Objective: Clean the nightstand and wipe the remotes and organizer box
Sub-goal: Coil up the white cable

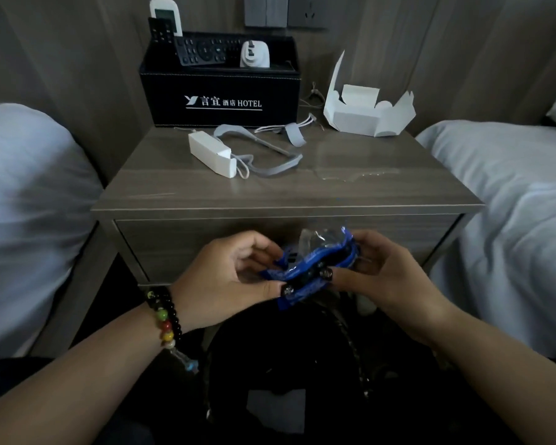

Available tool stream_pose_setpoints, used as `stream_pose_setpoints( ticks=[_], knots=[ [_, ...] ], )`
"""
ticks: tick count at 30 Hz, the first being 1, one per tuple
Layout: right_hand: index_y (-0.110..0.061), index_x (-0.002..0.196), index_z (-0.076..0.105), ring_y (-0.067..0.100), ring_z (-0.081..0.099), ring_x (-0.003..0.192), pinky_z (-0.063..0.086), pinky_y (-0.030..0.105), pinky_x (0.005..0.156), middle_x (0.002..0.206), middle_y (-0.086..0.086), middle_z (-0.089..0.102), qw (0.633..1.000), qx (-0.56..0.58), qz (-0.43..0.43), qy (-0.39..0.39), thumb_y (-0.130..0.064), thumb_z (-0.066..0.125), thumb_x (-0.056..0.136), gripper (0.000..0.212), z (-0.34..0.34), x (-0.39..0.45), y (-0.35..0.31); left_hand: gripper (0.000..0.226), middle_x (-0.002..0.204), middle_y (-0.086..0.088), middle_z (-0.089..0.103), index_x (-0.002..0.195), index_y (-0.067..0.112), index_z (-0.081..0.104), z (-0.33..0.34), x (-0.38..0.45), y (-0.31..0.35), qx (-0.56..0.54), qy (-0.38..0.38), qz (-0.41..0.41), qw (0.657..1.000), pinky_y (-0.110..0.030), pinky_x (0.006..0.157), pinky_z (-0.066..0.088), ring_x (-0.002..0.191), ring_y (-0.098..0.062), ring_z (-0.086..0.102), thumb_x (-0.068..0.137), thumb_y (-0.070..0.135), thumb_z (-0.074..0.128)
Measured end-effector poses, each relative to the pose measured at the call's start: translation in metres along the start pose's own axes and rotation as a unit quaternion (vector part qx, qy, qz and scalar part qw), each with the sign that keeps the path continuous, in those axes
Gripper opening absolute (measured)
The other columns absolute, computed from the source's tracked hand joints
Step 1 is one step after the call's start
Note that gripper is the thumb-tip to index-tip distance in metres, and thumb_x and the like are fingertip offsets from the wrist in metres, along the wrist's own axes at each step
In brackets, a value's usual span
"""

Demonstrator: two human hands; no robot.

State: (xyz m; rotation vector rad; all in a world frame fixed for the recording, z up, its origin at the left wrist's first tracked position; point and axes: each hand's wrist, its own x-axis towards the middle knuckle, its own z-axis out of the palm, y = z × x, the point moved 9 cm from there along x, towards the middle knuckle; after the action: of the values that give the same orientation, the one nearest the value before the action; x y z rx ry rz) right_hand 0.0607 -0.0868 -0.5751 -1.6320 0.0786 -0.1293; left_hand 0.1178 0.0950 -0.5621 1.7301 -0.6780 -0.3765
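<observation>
Barely begun: left hand [228,271] and right hand [371,271] both pinching a blue packet [312,268] near the nightstand [180,187]; far left, organizer [220,91] holding remotes [203,51], seemingly unwiped; small box [211,154], straps [264,149], open carton [366,115], clear film [350,171] uncleared

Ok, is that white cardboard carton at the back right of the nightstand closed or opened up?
Opened up. The white carton sits with its flaps splayed upward and outward, its inside exposed; nothing shows inside.
</observation>
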Motion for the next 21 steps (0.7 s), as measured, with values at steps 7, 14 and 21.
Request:
stream_pose_setpoints(
  ticks=[7,14,21],
  knots=[
    [-0.026,0.091,0.065,0.005,0.067,0.079,0.052,0.022,0.073,0.087,-0.007,0.072,0.967,-0.234,0.088,-0.046,-0.013,0.086,0.071,0.031,0.004,-0.006,0.083,0.05,0.113,0.018,0.06,0.123,0.04,0.049,0.042,0.001,-0.045,0.249,-0.119,-0.028,0.961,-0.023,0.083,0.054,0.098,0.001,0.062,0.082,0.025,0.074],
    [-0.013,0.091,0.061,0.014,0.061,0.076,0.054,0.026,0.067,0.083,0.002,0.064,0.953,-0.149,0.254,-0.075,0.0,0.076,0.08,0.023,0.037,-0.032,0.2,0.056,0.131,0.018,0.054,0.141,0.037,0.03,0.046,-0.002,-0.053,0.418,-0.117,-0.004,0.901,-0.021,0.084,0.05,0.107,0.005,0.058,0.092,0.041,0.058],
    [-0.01,0.139,0.044,0.017,0.052,0.121,0.036,0.008,0.083,0.131,0.007,0.055,0.909,-0.28,0.279,-0.13,-0.013,0.079,0.08,0.068,0.057,-0.032,0.231,0.045,0.107,0.02,0.066,0.13,0.033,0.048,-0.001,-0.001,-0.012,0.38,0.026,0.05,0.923,-0.034,0.078,0.056,0.087,0.005,0.065,0.088,0.036,0.064]
  ],
)
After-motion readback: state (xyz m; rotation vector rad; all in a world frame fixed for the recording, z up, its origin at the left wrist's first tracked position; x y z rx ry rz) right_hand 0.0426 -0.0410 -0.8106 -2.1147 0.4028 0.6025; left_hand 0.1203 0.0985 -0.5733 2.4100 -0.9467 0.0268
